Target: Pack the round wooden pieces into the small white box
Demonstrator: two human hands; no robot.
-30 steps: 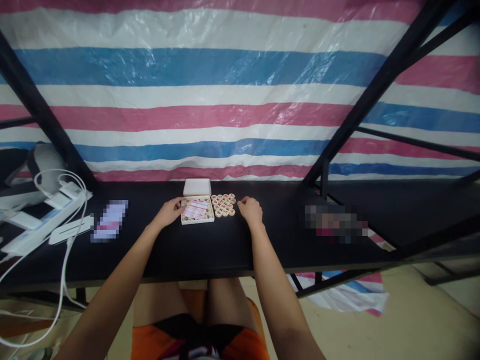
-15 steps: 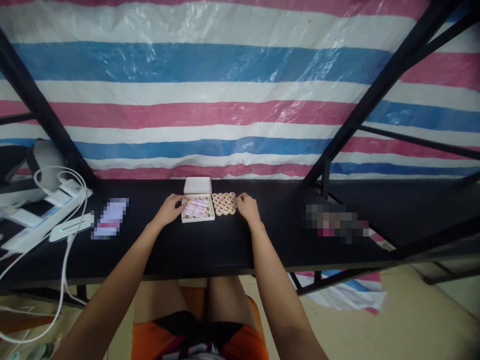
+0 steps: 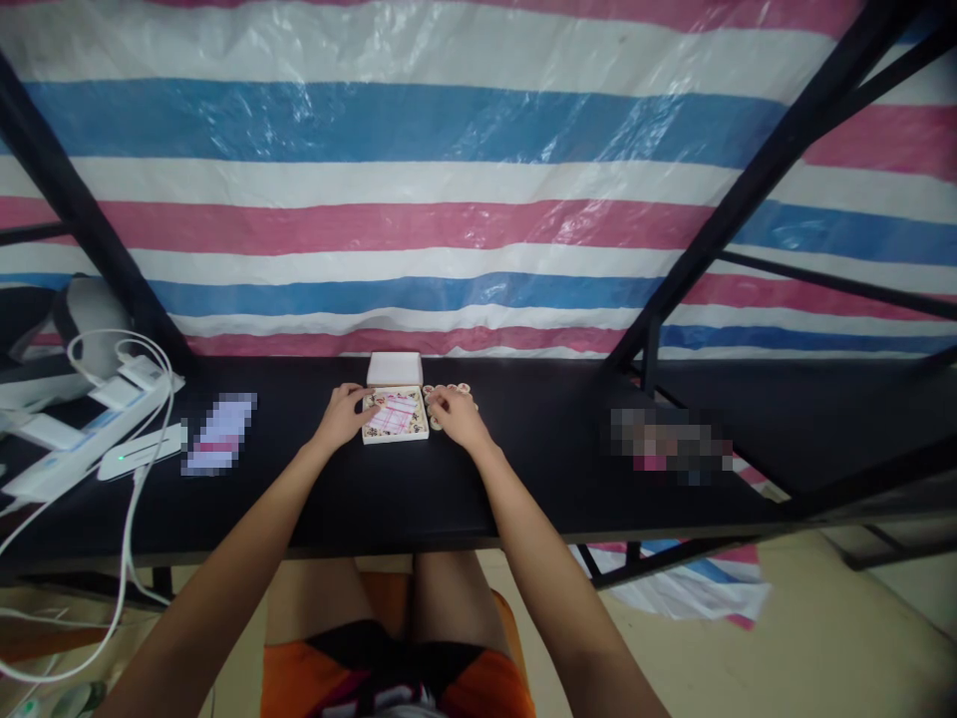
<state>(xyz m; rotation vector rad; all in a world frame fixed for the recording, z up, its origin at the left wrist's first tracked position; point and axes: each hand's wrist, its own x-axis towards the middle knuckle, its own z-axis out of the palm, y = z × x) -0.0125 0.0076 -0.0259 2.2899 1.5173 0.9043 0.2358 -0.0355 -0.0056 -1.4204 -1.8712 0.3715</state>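
A shallow white box (image 3: 398, 437) stands on the black table, holding round Chinese chess pieces (image 3: 416, 423) with dark markings. Over them lies a folded sheet (image 3: 394, 411) with pink lines. My left hand (image 3: 345, 417) is at the box's left edge, fingers bent over the rim and thumb by the sheet. Just right of the box, my right hand (image 3: 458, 417) covers most of a block of red-marked chess pieces (image 3: 464, 388). Its thumb and fingers are slightly apart near the box's right rim; whether a piece is between them is hidden.
The white box lid (image 3: 395, 368) lies directly behind the box. A power strip (image 3: 90, 439) with plugs and looped white cables (image 3: 129, 538) occupies the left end. A blurred-out phone-like object (image 3: 220, 434) and another blurred object (image 3: 673, 446) flank the workspace. Black frame posts (image 3: 718, 219) slant up behind.
My right hand has moved left, from the outer side of the red-marked pieces to over them, close to the box. My left hand has shifted slightly, thumb farther over the box's edge.
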